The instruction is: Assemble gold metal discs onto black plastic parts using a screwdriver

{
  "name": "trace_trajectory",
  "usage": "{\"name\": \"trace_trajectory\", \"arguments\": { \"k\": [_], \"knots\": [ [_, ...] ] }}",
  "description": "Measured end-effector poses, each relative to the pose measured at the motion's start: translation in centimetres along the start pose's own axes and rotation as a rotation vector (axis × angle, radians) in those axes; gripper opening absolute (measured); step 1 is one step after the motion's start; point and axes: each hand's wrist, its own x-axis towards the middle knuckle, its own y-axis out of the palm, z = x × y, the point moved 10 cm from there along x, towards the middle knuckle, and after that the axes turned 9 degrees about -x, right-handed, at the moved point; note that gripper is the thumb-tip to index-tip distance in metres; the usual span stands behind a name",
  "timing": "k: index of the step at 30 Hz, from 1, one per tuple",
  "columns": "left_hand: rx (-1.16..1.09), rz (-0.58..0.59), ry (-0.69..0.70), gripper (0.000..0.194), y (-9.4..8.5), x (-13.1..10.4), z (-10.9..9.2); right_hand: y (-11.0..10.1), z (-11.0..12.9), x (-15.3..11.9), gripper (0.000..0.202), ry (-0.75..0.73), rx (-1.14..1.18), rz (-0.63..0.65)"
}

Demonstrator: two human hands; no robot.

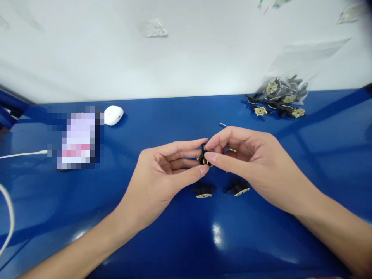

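Between both hands, above the blue table, is a small black part with gold-coloured pieces [205,159]. The fingertips and thumb of my left hand [171,166] grip it from the left. My right hand [247,155] pinches its upper right side between thumb and index finger. Just below the hands lie two similar black parts with brass-coloured discs, one on the left [204,190] and one on the right [238,187]. Another gold-edged piece [232,150] shows partly behind my right fingers. A thin metal pin or tool tip [223,124] sticks out beyond my right hand.
At the back right, several black parts with gold discs [260,111] lie by a clear plastic bag [290,87] of more. A phone with a blurred screen [78,139], a white cable [26,154] and a white earbud case [114,115] are on the left. A white wall [188,69] stands behind.
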Motion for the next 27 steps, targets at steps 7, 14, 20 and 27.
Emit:
{"name": "trace_trajectory", "arguments": {
  "k": [7,14,20,27],
  "knots": [
    [-0.013,0.012,-0.023,0.041,0.2,-0.1,0.2,0.1,0.0,0.0,0.008,0.005,0.007,0.015],
    [-0.059,0.053,-0.026,0.043,0.6,0.1,0.2,0.2,-0.4,0.0,0.015,0.006,0.010,0.020],
    [-0.061,0.010,-0.017,0.044,0.0,0.2,0.1,0.0,0.1,0.1,0.017,-0.010,0.004,0.006],
    [-0.023,-0.030,0.074,0.048,-0.8,0.6,-1.2,-3.0,1.5,0.1,0.009,-0.124,-0.365,-0.191]
  ]
}}
